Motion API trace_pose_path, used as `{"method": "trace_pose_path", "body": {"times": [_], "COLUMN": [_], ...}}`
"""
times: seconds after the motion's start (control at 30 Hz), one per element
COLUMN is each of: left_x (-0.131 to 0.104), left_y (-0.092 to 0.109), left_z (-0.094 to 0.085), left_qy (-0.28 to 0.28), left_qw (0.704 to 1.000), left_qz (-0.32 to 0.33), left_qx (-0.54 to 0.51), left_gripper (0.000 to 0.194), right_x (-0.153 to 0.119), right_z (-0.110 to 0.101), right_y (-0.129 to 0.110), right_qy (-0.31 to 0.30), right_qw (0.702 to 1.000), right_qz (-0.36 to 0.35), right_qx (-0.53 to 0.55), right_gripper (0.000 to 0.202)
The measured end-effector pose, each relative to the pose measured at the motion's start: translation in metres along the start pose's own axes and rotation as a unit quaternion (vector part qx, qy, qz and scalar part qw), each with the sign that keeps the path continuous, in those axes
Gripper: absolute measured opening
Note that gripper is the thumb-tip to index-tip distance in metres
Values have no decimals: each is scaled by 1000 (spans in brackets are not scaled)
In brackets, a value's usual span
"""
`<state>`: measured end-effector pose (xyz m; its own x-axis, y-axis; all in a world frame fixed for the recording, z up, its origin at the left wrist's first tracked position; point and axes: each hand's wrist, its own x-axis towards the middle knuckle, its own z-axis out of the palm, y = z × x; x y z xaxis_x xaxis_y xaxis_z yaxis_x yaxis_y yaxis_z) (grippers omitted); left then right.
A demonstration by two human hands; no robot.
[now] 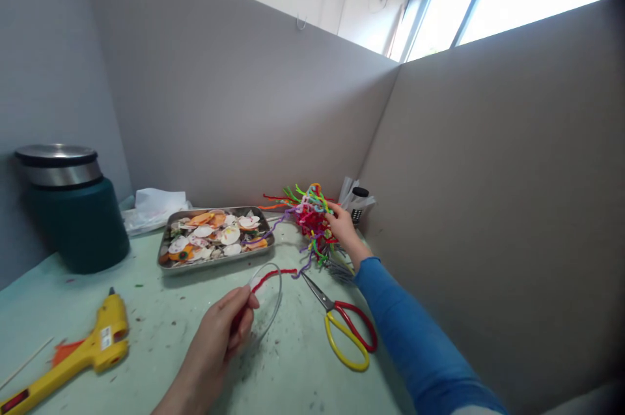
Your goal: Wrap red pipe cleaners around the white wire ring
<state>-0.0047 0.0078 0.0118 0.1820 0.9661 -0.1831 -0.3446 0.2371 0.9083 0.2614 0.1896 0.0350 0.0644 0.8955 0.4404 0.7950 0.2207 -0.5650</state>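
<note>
My left hand pinches a thin grey wire loop together with a red strand of yarn, just above the table. The red strand runs right, toward a purple strand on the table. Farther back, my right hand grips the top of a tangled heap of coloured yarn, in red, green, purple and other colours. Its fingertips are partly hidden in the strands. Between the hands and nearer to me lie scissors with one red and one yellow handle, blades slightly apart.
A metal tray of white and orange cut pieces stands behind my left hand. At left are a yellow glue gun and a dark green jar. A black-capped container stands by the corner. Grey partitions enclose the table.
</note>
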Motion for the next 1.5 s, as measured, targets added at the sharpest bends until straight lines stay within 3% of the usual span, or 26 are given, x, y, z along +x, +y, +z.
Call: {"method": "trace_pose_path", "body": {"times": [0.17, 0.23, 0.4, 0.53, 0.6, 0.73, 0.83, 0.93, 1.03, 1.13, 1.23, 1.37, 1.5], "left_x": [-1, -1, -2, -2, -2, 0, 1, 1, 0, 0, 1, 2, 3], "left_y": [1, 1, 5, 8, 8, 7, 5, 5, 7, 8, 6, 1, -1], "left_z": [0, -1, -1, -3, -4, -5, -4, -3, -2, 0, 0, -1, 0], "left_qy": [10, 20, 47, 79, 94, 113, 113, 110, 78, 37, 13, -5, 16], "left_qw": [1000, 999, 997, 992, 990, 988, 988, 987, 992, 995, 994, 996, 996], "left_qz": [19, 27, 52, 85, 96, 103, 105, 110, 101, 85, 85, 88, 84], "left_qx": [3, -2, -38, -56, -49, -15, 14, 32, 15, -33, -63, -35, 26], "left_gripper": [36, 36, 32, 26, 24, 27, 30, 31, 31, 30, 24, 18, 20], "right_x": [-28, -38, -46, -57, -67, -95, -110, -113, -112, -119, -136, -160, -173], "right_z": [14, 16, 3, -3, 4, 35, 55, 59, 46, 29, 19, 19, 22], "right_y": [-12, -14, -19, -34, -46, -73, -85, -87, -84, -81, -85, -97, -104], "right_qy": [-130, -152, -112, -73, -95, -189, -184, -177, -140, -94, -61, -64, -57], "right_qw": [986, 980, 981, 981, 976, 932, 924, 927, 954, 987, 983, 976, 971], "right_qz": [-91, -109, -111, -124, -155, -274, -267, -239, -195, -131, -103, -110, -107], "right_qx": [-43, -63, -116, -129, -121, -147, -203, -230, -180, -11, 140, 175, 207], "right_gripper": [51, 51, 31, 26, 24, 21, 22, 15, 16, 18, 20, 19, 16]}}
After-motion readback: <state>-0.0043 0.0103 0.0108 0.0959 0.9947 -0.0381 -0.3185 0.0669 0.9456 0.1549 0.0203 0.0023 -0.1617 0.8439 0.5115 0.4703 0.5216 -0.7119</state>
